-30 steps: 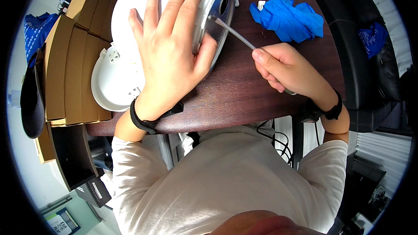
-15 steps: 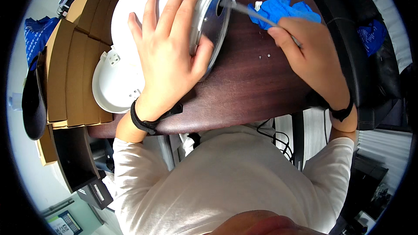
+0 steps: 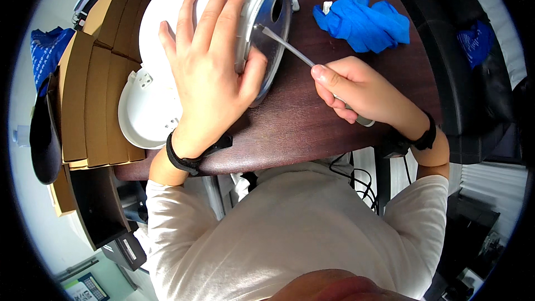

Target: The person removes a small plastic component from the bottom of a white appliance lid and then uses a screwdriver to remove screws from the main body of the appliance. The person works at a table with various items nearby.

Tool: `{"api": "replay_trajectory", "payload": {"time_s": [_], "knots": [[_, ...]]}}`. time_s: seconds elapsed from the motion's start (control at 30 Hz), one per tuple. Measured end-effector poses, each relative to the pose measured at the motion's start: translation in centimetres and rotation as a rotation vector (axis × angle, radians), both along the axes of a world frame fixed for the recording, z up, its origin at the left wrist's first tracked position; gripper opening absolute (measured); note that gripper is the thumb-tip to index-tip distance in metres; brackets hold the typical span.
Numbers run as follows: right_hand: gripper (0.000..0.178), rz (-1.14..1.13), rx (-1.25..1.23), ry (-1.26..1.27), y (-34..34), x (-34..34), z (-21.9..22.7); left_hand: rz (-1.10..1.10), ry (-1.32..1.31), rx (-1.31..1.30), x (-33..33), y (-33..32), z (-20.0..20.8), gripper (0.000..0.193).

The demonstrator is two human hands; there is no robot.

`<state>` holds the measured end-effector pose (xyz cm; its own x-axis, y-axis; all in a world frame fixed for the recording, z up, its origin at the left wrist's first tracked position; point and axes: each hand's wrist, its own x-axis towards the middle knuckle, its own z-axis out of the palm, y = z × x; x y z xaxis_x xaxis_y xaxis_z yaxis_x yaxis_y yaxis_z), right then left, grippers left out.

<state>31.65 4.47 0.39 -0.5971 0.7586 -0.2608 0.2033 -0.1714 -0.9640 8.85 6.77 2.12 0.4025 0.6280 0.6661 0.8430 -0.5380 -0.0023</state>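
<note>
A white rounded appliance (image 3: 161, 28) lies on its side on the dark wooden table, its shiny metal end plate (image 3: 273, 33) with a dark round hole facing right. My left hand (image 3: 209, 58) rests on its top with fingers spread, the thumb along the edge of the plate. In my right hand (image 3: 354, 86) is a screwdriver (image 3: 292, 49), gripped by its grey handle. Its tip is at the metal plate, below the hole; whether it sits on a screw I cannot make out. A round white lid-like part (image 3: 147, 108) lies beside the body.
A crumpled blue cloth (image 3: 365, 22) lies on the table (image 3: 295, 128) beyond my right hand. Cardboard boxes (image 3: 89, 100) stand stacked along the left side. A black padded chair (image 3: 446, 78) borders the right edge.
My right hand has come nearer and left, and the screwdriver tip has moved from the hole to the plate below it. Two small screws on the table are now hidden. My left hand has barely shifted.
</note>
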Motion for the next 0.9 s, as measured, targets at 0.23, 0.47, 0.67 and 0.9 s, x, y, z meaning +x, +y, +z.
{"api": "replay_trajectory", "payload": {"time_s": [0.23,0.47,0.67,0.9], "knots": [[0.037,-0.207,0.911,-0.404,0.7,0.1,-1.1,-0.020,0.006,0.013,0.0,0.2,-0.1,0.063],[0.029,-0.304,1.717,-0.875,2.3,2.2,2.4,-0.013,0.019,0.020,-0.1,0.0,-0.1,0.063],[0.040,-0.149,0.495,-0.266,1.0,2.2,2.1,0.004,0.015,0.009,0.0,0.1,0.0,0.063],[0.051,0.065,-0.093,0.077,0.1,1.0,0.5,0.005,0.005,0.002,0.2,0.0,-0.1,0.063]]}}
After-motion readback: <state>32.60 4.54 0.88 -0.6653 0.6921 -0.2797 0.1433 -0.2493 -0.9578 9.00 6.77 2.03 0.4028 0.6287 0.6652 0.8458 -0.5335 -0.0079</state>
